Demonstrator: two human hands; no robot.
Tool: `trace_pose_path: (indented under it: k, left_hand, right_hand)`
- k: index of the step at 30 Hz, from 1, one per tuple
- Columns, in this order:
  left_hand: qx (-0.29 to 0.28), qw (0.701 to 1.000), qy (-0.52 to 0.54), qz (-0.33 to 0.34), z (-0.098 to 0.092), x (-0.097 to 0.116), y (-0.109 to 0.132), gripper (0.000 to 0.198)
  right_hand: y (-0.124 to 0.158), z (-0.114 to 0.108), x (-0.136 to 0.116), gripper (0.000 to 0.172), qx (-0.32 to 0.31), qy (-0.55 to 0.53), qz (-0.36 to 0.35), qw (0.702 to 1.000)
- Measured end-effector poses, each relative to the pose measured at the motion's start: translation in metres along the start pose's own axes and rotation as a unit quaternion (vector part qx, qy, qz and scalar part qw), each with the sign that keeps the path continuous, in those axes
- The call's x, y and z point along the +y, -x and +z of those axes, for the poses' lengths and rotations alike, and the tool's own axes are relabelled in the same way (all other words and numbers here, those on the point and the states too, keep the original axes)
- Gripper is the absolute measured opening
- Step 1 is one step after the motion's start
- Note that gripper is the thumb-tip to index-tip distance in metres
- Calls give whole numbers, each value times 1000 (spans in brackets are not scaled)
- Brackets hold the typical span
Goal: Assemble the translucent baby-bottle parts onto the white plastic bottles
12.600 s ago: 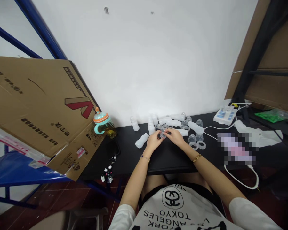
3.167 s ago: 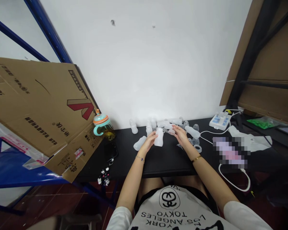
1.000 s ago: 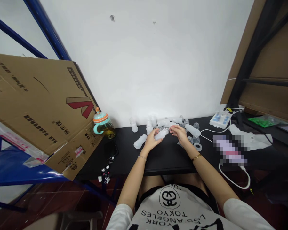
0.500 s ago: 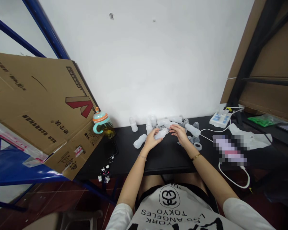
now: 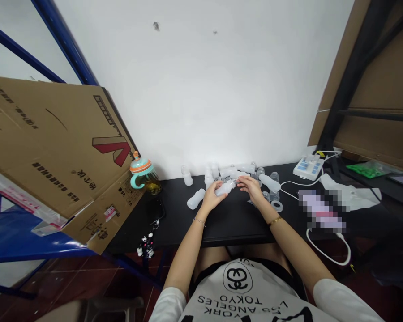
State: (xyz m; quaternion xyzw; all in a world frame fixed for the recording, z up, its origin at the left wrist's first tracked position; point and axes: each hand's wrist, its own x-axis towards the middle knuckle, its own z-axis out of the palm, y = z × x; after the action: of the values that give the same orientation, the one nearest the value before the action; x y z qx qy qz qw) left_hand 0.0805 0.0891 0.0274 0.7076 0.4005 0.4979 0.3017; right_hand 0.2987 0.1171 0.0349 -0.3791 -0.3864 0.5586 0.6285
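Observation:
My left hand (image 5: 211, 197) is wrapped around the white body of a small baby bottle (image 5: 224, 189), which lies tilted with its neck to the right. At the neck end, the fingertips of my right hand (image 5: 251, 188) are pinched together on a small clear piece too tiny to name. To the left of my left hand lies another white bottle (image 5: 195, 199), and an upright bottle (image 5: 187, 175) with a clear cap stands by the wall. Beyond my hands are several more bottles. Right of my right hand lie a loose bottle (image 5: 269, 183), clear domed caps (image 5: 274, 176) and a ring (image 5: 276, 205).
A teal-lidded jug (image 5: 143, 167), a black phone (image 5: 155, 209) and a beaded charm (image 5: 147, 246) are at the left, beside a large cardboard box (image 5: 53, 147). To the right are a power strip (image 5: 308, 167), white cables, a blurred-out object (image 5: 322, 211) and a white plastic bag (image 5: 359, 197).
Both hands stay at the same bottle, with only slight finger movement at its neck. The view has shifted very slightly; everything else lies as before.

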Motion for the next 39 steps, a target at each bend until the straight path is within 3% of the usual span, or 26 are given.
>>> trace_pose_path:
  k: [6, 16, 39]
  left_hand:
    - [9, 1000, 15, -2, 0, -4, -1, 59]
    - [5, 997, -73, 22, 2, -6, -1, 57]
    - [1, 997, -76, 33, 1, -6, -1, 57]
  right_hand:
    - [-2, -1, 2, 21, 9, 0, -9, 1000]
    - [-5, -4, 6, 30, 13, 16, -24, 999]
    - [0, 2, 2, 36, -5, 39, -33, 999]
